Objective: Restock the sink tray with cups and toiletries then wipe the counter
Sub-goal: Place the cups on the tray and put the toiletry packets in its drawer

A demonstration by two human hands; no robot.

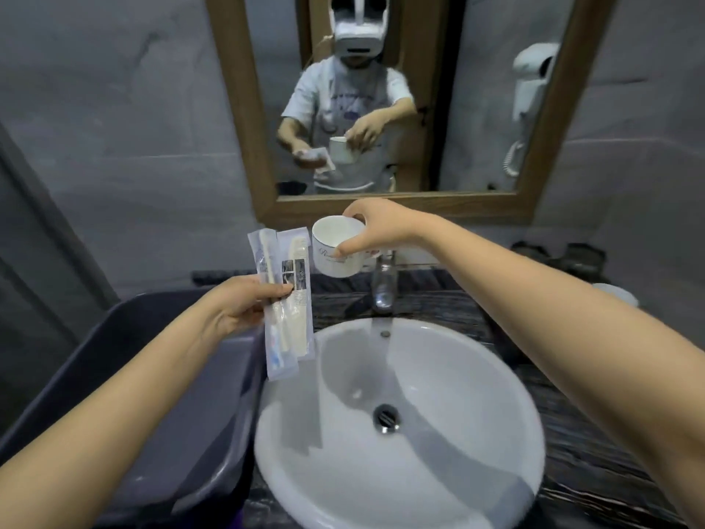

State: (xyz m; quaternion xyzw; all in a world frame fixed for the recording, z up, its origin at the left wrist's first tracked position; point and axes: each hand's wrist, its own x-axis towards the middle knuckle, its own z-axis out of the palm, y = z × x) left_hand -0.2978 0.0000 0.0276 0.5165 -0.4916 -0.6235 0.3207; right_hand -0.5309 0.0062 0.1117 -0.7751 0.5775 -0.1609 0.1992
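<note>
Overhead, largest first: white round basin [438, 433] set in dark streaked counter [595, 452], nothing inside but the drain [386, 417]. Dark plastic tub [126, 360] at counter's left edge; contents not visible. Right hand [375, 231] pinches white cup [337, 248] by its rim, held in air above basin's back edge near the tap [383, 288]; cup interior bare. Left hand [244, 307] fingers closed on two sealed toiletry packets [286, 299], over basin's left edge.

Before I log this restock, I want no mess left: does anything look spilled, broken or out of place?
Nothing stands out. The white cup in the right hand looks intact, the sealed toiletry packets in the left hand look unopened, and the basin looks clean.
</note>
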